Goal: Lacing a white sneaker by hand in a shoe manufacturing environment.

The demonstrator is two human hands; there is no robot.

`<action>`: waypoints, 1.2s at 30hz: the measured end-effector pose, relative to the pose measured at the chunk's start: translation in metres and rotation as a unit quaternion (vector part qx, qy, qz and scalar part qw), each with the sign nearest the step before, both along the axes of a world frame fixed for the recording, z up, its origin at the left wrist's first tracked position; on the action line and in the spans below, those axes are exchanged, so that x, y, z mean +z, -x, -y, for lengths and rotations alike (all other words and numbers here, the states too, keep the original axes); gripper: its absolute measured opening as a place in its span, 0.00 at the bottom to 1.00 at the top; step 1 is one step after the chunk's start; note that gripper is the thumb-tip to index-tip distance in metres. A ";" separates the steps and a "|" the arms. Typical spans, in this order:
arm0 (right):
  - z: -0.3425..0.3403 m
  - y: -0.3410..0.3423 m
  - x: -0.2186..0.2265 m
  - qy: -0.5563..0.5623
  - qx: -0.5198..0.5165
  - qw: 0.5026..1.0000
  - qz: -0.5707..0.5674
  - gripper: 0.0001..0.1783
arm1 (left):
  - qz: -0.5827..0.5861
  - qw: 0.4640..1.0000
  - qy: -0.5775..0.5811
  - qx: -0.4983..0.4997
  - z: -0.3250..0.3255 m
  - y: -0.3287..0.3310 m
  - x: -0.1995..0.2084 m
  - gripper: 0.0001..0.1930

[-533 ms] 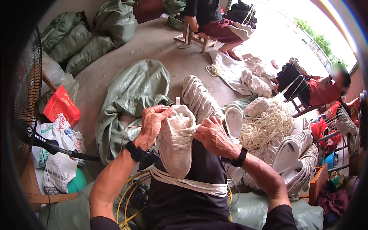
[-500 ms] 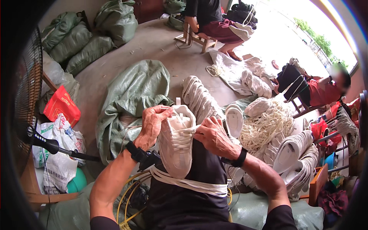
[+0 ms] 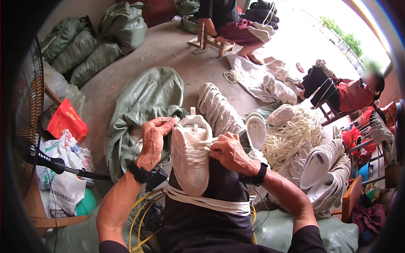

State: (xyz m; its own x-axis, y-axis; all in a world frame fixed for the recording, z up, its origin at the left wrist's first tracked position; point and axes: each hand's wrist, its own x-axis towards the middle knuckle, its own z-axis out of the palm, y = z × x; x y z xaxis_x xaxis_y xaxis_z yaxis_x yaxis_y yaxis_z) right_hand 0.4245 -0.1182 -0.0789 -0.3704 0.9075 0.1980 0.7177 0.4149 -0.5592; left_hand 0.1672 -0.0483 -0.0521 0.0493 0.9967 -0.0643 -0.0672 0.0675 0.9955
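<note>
A white lace-up shoe [image 3: 190, 168] rests on my dark-clothed lap, toe toward me and heel loop pointing away. White lace crosses its upper part. My left hand [image 3: 152, 139] is beside the shoe's left collar, thumb and forefinger pinched on a shoelace [image 3: 169, 119]. At the shoe's right eyelet edge, my right hand [image 3: 230, 154] grips lace with closed fingertips. How far the lace runs inside the right fingers is hidden. A bundle of white laces [image 3: 206, 202] lies across my lap, just below the toe.
On the right lie a heap of loose laces [image 3: 291, 135] and stacked white shoes [image 3: 322, 162]. A row of nested shoe pieces [image 3: 219, 109] and a green woven sack [image 3: 145, 97] lie ahead. A fan [image 3: 31, 114] stands left. Two people sit farther off.
My left hand has moved a little left, away from the shoe's collar, drawing the lace out. My right hand has shifted slightly left and down along the eyelet edge.
</note>
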 end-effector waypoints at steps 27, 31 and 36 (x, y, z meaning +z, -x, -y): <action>-0.015 0.028 0.014 -0.159 0.021 0.986 -0.050 0.15 | -0.333 0.910 -0.036 0.243 -0.014 0.250 -0.058 0.12; -0.014 0.019 0.016 -0.170 0.033 0.983 -0.054 0.12 | -0.377 0.871 -0.314 0.020 0.018 0.055 0.018 0.22; -0.004 0.017 0.026 -0.172 0.047 0.982 -0.055 0.12 | -0.465 0.752 -0.432 -0.179 0.029 -0.009 0.028 0.17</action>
